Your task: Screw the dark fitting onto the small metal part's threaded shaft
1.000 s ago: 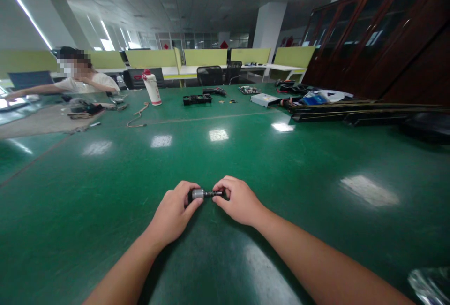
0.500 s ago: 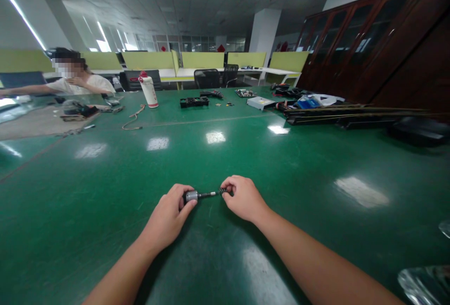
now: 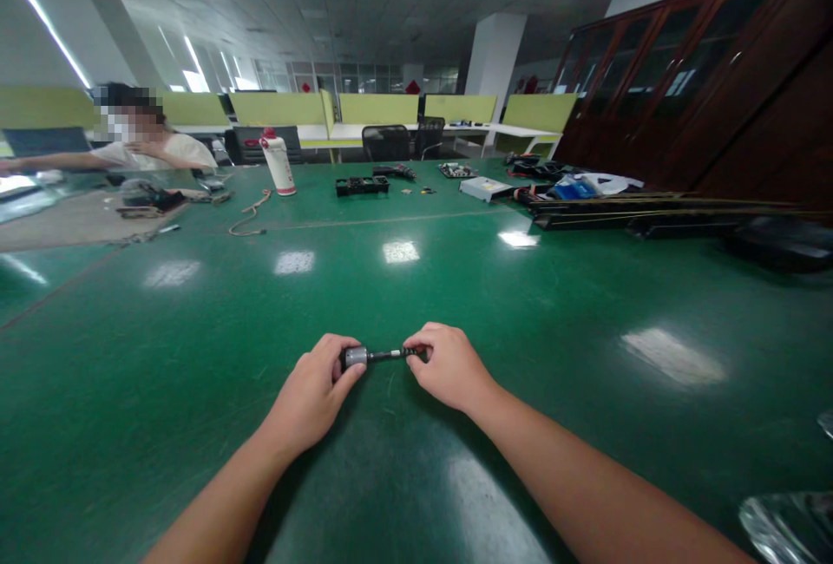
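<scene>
My left hand is closed around a small silver-grey cylinder, like a little motor, low over the green table. Its thin dark shaft points right and ends in a silver tip. Between thumb and fingers, my right hand pinches a small dark coil spring, partly hidden by the fingertips. The spring's near end meets the shaft's tip; whether it sits around the tip I cannot tell.
A white bottle with a red cap, a cord, a black frame and a silver box lie farther back. Black rails are piled at right. A person sits at far left. Clear glass stands near right.
My right hand has brought the spring slightly left, closing the gap to the shaft's tip. My left hand still holds the motor in about the same place.
</scene>
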Available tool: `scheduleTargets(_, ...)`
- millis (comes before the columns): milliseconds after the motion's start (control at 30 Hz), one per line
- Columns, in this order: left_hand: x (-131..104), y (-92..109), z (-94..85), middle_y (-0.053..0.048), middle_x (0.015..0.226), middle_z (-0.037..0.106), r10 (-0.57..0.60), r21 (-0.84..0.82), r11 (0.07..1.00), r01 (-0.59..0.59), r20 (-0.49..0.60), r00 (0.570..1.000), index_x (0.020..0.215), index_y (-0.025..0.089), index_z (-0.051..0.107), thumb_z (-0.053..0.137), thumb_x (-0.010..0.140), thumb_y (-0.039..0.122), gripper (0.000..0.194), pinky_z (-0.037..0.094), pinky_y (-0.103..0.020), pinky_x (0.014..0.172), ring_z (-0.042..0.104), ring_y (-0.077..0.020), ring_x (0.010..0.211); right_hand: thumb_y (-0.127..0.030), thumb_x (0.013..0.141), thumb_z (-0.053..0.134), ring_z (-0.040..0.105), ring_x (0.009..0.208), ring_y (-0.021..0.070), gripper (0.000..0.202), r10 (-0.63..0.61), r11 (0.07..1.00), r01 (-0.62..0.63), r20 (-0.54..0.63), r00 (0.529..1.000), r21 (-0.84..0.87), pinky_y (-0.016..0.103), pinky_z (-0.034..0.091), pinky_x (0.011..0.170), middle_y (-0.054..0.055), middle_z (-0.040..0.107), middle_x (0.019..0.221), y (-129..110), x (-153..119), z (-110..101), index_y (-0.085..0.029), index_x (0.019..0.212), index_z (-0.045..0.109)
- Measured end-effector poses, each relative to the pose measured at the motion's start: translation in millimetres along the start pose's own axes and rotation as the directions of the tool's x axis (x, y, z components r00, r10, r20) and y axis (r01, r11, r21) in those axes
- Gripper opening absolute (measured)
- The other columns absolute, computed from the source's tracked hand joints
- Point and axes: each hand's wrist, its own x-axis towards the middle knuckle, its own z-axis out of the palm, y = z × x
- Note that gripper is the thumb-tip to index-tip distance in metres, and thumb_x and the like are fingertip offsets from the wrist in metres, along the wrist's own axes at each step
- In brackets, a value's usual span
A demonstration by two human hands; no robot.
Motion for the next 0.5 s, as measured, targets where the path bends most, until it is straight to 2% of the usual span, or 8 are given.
scheduleTargets(267, 0, 1, 0.3, -0.005, 0.095, 0.061, 0.004, -0.011, 1.0, -0.005, -0.009, 1.0, 0.111, 0.02, 0.059, 0.048, 0.094, 0.037, 0.026, 0.043, -0.034, 0.074, 0.056, -0.0208, 0.08, -0.014, 0.083, 0.055, 0.059, 0.086, 0.0219, 0.017, -0.146, 0.946, 0.155, 0.053, 0.988, -0.285, 0.034, 0.046, 0.079, 0.009, 0.064, 0.084, -14, -10, -2, -0.017, 0.081, 0.072)
scheduleTargets(367, 0, 0, 0.3, -0.003, 0.089, 0.06, 0.009, -0.012, 1.0, -0.009, -0.009, 1.0, 0.111, 0.021, 0.06, 0.049, 0.094, 0.038, 0.027, 0.042, -0.033, 0.071, 0.055, -0.0195, 0.074, -0.014, 0.085, 0.055, 0.059, 0.085, 0.0207, 0.018, -0.131, 0.961, 0.143, 0.065, 0.989, -0.235, 0.033, 0.047, 0.079, 0.008, 0.064, 0.085, -13, -9, -1, -0.018, 0.086, 0.072)
scheduleTargets(500, 0, 0, -0.2, -0.002, 0.085, 0.06, 0.01, -0.012, 1.0, -0.01, -0.008, 1.0, 0.111, 0.021, 0.061, 0.05, 0.094, 0.038, 0.026, 0.041, -0.032, 0.069, 0.055, -0.0186, 0.071, -0.013, 0.085, 0.059, 0.061, 0.086, 0.0179, 0.021, -0.12, 0.992, 0.121, 0.026, 0.992, -0.02, 0.03, 0.048, 0.08, 0.006, 0.067, 0.091, -6, -6, 3, -0.019, 0.099, 0.073)
